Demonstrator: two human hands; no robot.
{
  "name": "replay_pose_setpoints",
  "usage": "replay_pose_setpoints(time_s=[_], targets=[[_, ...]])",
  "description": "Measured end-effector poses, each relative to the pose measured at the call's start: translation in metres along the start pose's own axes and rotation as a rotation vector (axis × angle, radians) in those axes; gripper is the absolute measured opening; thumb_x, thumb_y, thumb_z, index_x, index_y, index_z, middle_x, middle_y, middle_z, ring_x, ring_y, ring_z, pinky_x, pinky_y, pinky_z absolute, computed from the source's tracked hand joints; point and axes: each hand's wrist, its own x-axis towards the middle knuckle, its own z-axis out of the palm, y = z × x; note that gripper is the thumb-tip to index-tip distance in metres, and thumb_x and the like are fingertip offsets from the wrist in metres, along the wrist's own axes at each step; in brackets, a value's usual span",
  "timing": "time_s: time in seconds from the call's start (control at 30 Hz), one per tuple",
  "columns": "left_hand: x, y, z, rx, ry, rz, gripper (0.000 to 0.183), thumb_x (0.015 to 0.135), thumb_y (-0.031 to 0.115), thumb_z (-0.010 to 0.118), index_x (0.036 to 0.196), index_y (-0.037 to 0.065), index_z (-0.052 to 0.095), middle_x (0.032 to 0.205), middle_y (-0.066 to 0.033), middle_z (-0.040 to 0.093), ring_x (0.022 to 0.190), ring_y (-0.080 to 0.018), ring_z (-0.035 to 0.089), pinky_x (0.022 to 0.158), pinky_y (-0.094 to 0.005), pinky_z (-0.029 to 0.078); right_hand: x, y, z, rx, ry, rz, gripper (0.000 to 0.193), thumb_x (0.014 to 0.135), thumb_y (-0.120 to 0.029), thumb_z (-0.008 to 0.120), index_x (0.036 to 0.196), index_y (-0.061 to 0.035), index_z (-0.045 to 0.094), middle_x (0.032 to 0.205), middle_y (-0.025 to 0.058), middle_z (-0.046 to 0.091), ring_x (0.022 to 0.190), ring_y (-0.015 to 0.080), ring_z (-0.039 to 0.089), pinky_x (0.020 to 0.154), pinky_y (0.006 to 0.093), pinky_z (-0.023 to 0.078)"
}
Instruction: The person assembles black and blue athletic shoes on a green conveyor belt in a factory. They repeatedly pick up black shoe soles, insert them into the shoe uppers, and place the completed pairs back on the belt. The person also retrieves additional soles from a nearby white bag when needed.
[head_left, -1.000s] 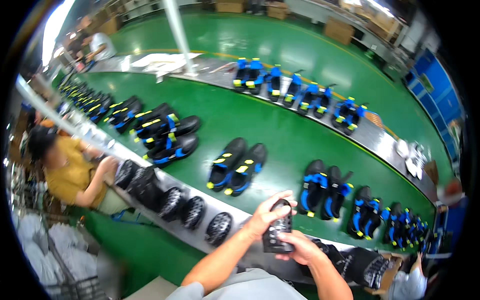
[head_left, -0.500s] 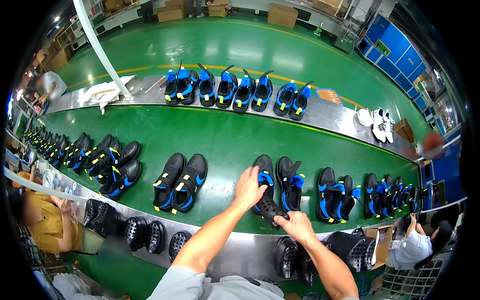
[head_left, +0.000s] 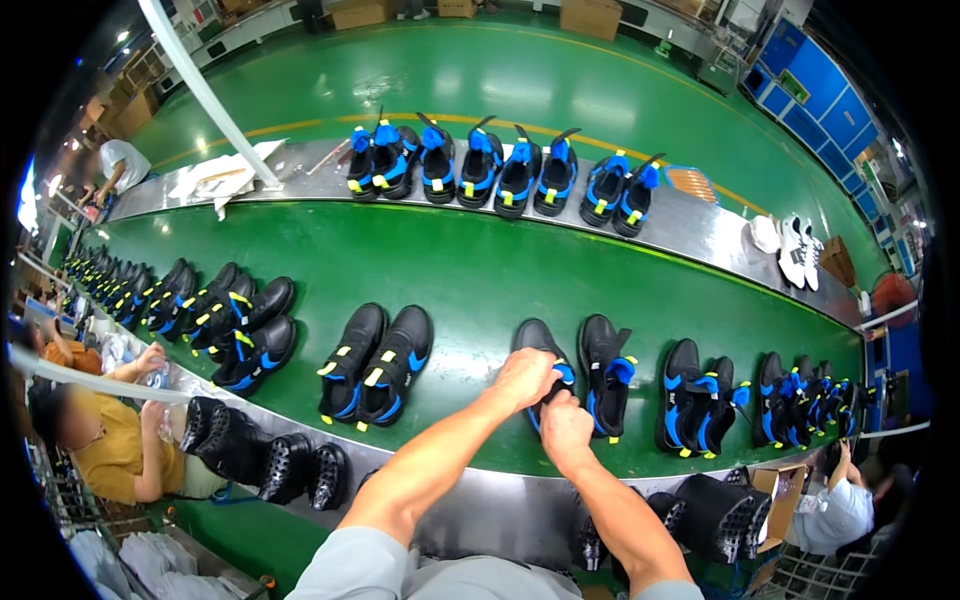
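A black shoe with blue and yellow trim (head_left: pixel 536 335) stands on the green belt (head_left: pixel 470 270) in front of me, toe pointing away. My left hand (head_left: pixel 528 377) is closed over its upper near the blue collar. My right hand (head_left: pixel 567 428) is closed at the shoe's opening, at the heel end, close to the left fingertips. What the right fingers hold is hidden. Just right of my hands stands a matching shoe (head_left: pixel 601 345) with its strap loose, not touched by either hand.
Shoe pairs stand left (head_left: pixel 400 350) and right (head_left: pixel 681 385). Several similar shoes (head_left: pixel 517 175) line the far metal shelf (head_left: pixel 690 240), with white shoes (head_left: pixel 797 255) further right. Black studded pieces (head_left: pixel 285 468) lie along the near metal ledge (head_left: pixel 470 505). Co-workers sit at both sides.
The right hand has moved forward to the shoe's opening; the long black studded piece it held is out of sight now. The left hand has closed over the shoe. The whole view has shifted.
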Motion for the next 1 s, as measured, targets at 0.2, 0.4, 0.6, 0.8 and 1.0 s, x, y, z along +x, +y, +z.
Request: replay_pose_setpoints(time_s=[0.2, 0.4, 0.6, 0.8, 1.0], targets=[[-0.002, 0.020, 0.005, 0.077, 0.051, -0.012, 0.024, 0.092, 0.024, 0.065, 0.090, 0.000, 0.070, 0.087, -0.0242, 0.071, 0.085, -0.0446, 0.069, 0.076, -0.0542, 0.055, 0.045, 0.000, 0.007, -0.004, -0.107, -0.025, 0.017, 0.094, -0.020, 0.061, 0.095, -0.0066, 0.072, 0.093, 0.0160, 0.076, 0.083, 0.0274, 0.077, 0.066, 0.0426, 0.062], [-0.044, 0.009, 0.023, -0.257, 0.395, -0.094, 0.042, 0.084, 0.011, 0.075, 0.121, -0.001, 0.062, 0.116, -0.0225, 0.064, 0.103, -0.0382, 0.066, 0.091, -0.0455, 0.054, 0.009, 0.008, -0.040, 0.370, 0.007, -0.029, 0.024, 0.093, -0.019, 0.062, 0.107, -0.0009, 0.064, 0.090, 0.0199, 0.074, 0.084, 0.0420, 0.073, 0.075, 0.0497, 0.058], [-0.068, -0.001, 0.058, -0.234, 0.412, -0.255, 0.059, 0.076, 0.004, 0.081, 0.131, 0.001, 0.059, 0.121, -0.0181, 0.060, 0.107, -0.0357, 0.064, 0.092, -0.0412, 0.054, 0.019, 0.013, -0.087, 0.607, 0.153, -0.208, 0.063, 0.079, -0.001, 0.073, 0.137, -0.0013, 0.050, 0.129, 0.0226, 0.054, 0.120, 0.0407, 0.057, 0.104, 0.0443, 0.048], [-0.076, -0.034, 0.026, -0.072, 0.494, -0.260, 0.023, 0.081, 0.002, 0.067, 0.104, 0.000, 0.065, 0.097, -0.0211, 0.064, 0.090, -0.0432, 0.064, 0.082, -0.0504, 0.052, 0.004, 0.032, -0.106, 0.745, -0.127, -0.094, 0.058, 0.084, -0.009, 0.070, 0.138, -0.0038, 0.052, 0.127, 0.0208, 0.060, 0.105, 0.0335, 0.067, 0.093, 0.0426, 0.054], [-0.073, -0.035, 0.012, 0.035, 0.648, -0.246, 0.027, 0.081, 0.001, 0.064, 0.108, -0.001, 0.064, 0.095, -0.0213, 0.061, 0.091, -0.0432, 0.061, 0.082, -0.0496, 0.050, 0.001, 0.096, -0.066, 0.193, 0.031, 0.228, 0.063, 0.084, -0.023, 0.074, 0.136, 0.0050, 0.050, 0.120, 0.0270, 0.063, 0.106, 0.0436, 0.065, 0.092, 0.0511, 0.053]])
